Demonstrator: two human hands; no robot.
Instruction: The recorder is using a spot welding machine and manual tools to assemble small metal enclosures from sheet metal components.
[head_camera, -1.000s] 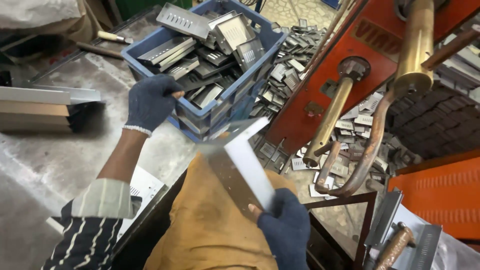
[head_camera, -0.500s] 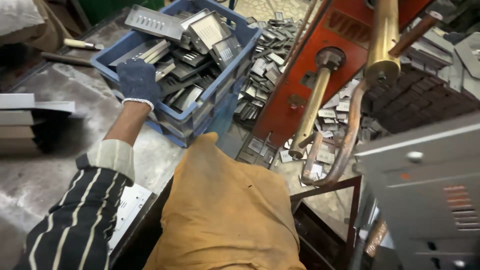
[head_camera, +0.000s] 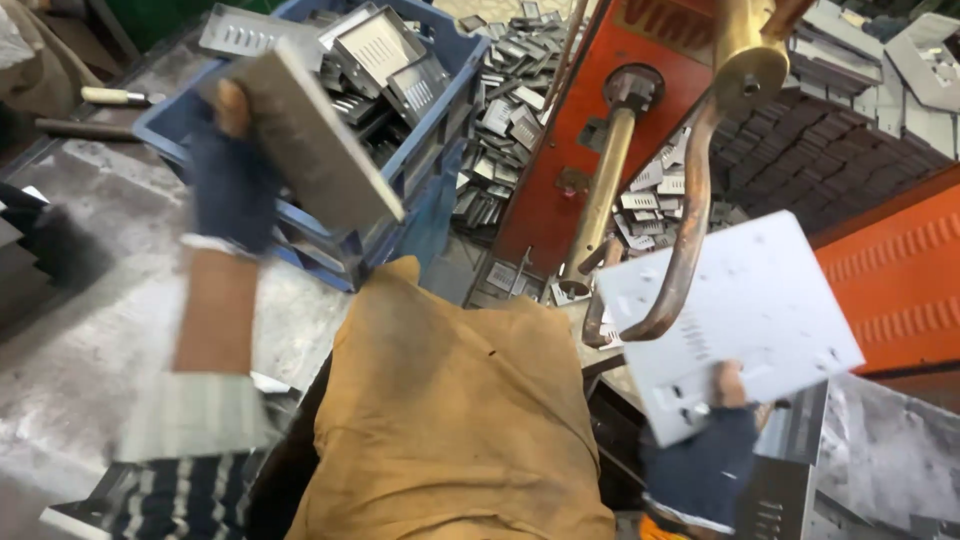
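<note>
Single head view, looking steeply down, close over lap and workbench.

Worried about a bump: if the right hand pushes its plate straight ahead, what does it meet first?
Probably the curved copper arm crossing the white plate held by the right hand; depth is unclear.

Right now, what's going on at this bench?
A person in dark gloves holds one metal piece in each hand. The left hand lifts a small slotted plate above the blue crate of similar parts. The right hand grips a larger pale panel by its lower edge, beside the curved copper arm of the red machine.
</note>
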